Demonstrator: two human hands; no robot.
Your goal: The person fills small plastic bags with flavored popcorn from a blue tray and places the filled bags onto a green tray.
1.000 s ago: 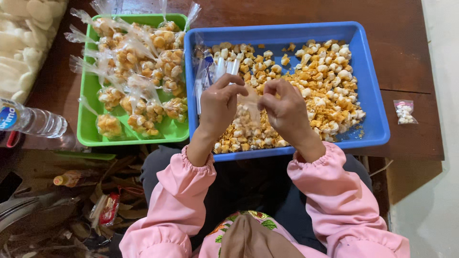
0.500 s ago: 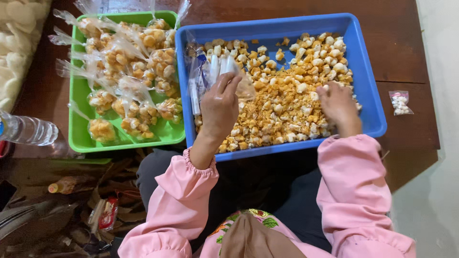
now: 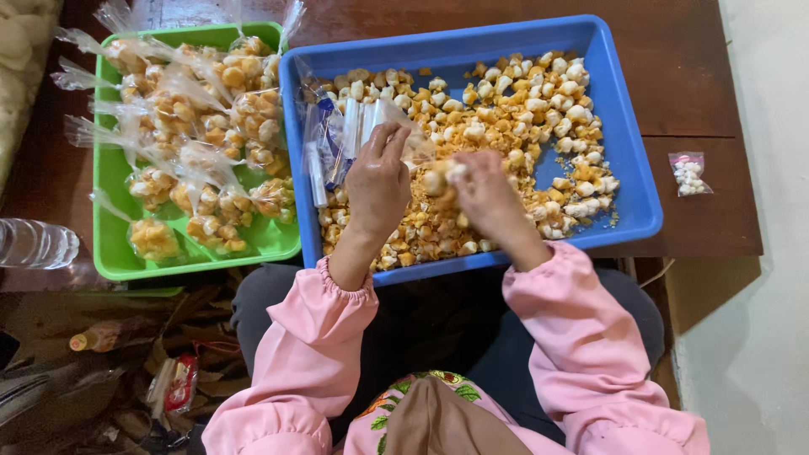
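Snack pieces [image 3: 514, 109], yellow and white, are lying loose across the blue tray [image 3: 628, 181] on the dark wooden surface [image 3: 699, 219]. My left hand [image 3: 379, 181] is pinching the mouth of a small clear bag [image 3: 371, 122] between thumb and fingers, palm down, and is hiding much of that bag. My right hand [image 3: 484, 190] is curling around a few pieces right beside it; how many I cannot tell, since the fingers are covering them. Both wrists are bending down into the tray from my pink sleeves. Filled bags [image 3: 190, 135] are crowding the green tray [image 3: 109, 244] to the left, its far edge cut off. Near the left edge a plastic bottle [image 3: 34, 244] is showing only partly. At right a tiny packet [image 3: 689, 173] is lying alone.
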